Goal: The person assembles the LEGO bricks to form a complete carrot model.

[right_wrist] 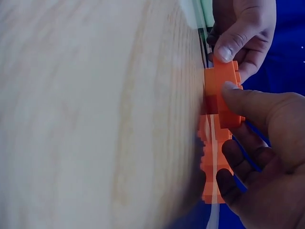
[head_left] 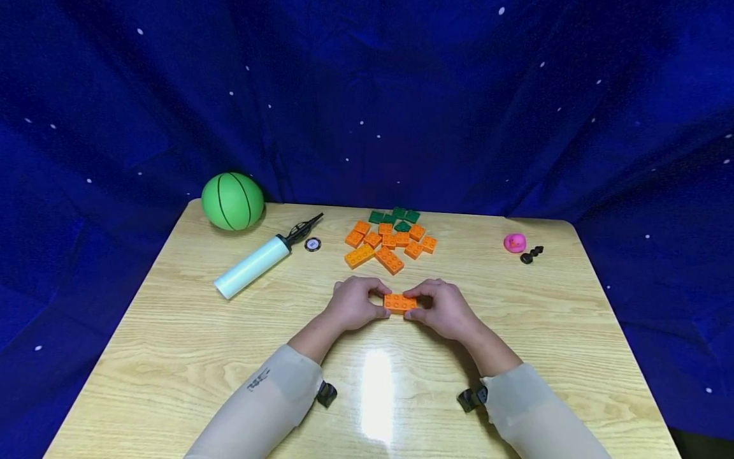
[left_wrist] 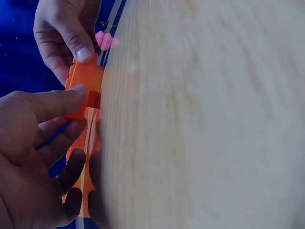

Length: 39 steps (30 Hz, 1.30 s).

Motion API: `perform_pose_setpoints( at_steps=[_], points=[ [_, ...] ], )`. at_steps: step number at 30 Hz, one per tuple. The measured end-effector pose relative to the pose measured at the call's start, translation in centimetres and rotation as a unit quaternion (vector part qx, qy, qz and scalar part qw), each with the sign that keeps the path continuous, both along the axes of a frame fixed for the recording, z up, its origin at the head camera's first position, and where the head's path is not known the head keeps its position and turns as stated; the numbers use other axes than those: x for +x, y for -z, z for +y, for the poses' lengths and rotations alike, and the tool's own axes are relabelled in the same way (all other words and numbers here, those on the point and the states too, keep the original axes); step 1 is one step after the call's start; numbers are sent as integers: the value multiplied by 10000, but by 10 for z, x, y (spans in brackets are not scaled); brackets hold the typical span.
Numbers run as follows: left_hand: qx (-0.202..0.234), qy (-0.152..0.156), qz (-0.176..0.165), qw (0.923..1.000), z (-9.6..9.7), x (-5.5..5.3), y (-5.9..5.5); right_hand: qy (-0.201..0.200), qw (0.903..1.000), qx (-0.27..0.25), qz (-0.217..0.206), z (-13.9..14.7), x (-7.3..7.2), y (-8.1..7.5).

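Had the orange brick [head_left: 399,303] between my hands, low at the desk [head_left: 275,357], studs up. My left hand [head_left: 357,303] pinched its left end, my right hand [head_left: 445,308] its right end; both grasped with thumb on the near side, fingers on the far side. Wrist feeds showed me more orange on its desk-facing side; couldn't tell if that was a second brick stacked below.

Rest I placed off that brick. Just beyond it: loose orange bricks [head_left: 389,261], one yellower brick [head_left: 359,256] in front. Farther beyond: green bricks [head_left: 398,213]. Left of it and farther out: round chip [head_left: 312,244], pale blue pump [head_left: 252,266] lying aslant with its black end pointing away, then green ball [head_left: 232,201]. Right of it and farther out: pink toy [head_left: 515,243], small black object [head_left: 527,258] just beside. Blue curtain [head_left: 367,95] hung beyond everything.
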<state>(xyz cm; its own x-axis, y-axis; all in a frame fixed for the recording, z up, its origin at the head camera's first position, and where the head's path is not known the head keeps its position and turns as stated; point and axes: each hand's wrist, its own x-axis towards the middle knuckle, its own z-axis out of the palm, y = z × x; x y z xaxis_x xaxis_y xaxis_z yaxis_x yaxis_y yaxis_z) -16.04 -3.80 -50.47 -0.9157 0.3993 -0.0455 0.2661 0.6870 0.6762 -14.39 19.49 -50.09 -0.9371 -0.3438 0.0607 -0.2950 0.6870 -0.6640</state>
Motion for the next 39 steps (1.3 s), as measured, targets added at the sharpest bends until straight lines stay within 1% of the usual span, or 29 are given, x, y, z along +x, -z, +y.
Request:
perform_pose_setpoints(
  at_steps=[5, 10, 18, 24, 29, 33, 39],
  points=[
    [5, 15, -55, 10000, -5, -1, 2, 43, 9999, -27, -116, -3, -2, 2],
    [122, -32, -182, 9998, -11, -2, 4, 11, 9998, -91, -150, -7, -4, 3],
    [329, 119, -364, 9987, -17, -5, 9, -66, 9997, -34, -222, -9, -6, 4],
    [598, 159, -524, 9967, -20, -7, 14, -199, 9988, -52, -442, -6, -8, 2],
    [828, 215, -665, 9941, -23, -9, 13, -144, 9977, -273, -605, -2, -12, 2],
    [890, 233, -725, 9931, -24, -9, 11, -126, 9973, -457, -556, -1, -16, 3],
    [929, 217, -806, 9922, -25, -9, 14, 64, 9967, -662, -461, -4, -21, 4]
  ],
)
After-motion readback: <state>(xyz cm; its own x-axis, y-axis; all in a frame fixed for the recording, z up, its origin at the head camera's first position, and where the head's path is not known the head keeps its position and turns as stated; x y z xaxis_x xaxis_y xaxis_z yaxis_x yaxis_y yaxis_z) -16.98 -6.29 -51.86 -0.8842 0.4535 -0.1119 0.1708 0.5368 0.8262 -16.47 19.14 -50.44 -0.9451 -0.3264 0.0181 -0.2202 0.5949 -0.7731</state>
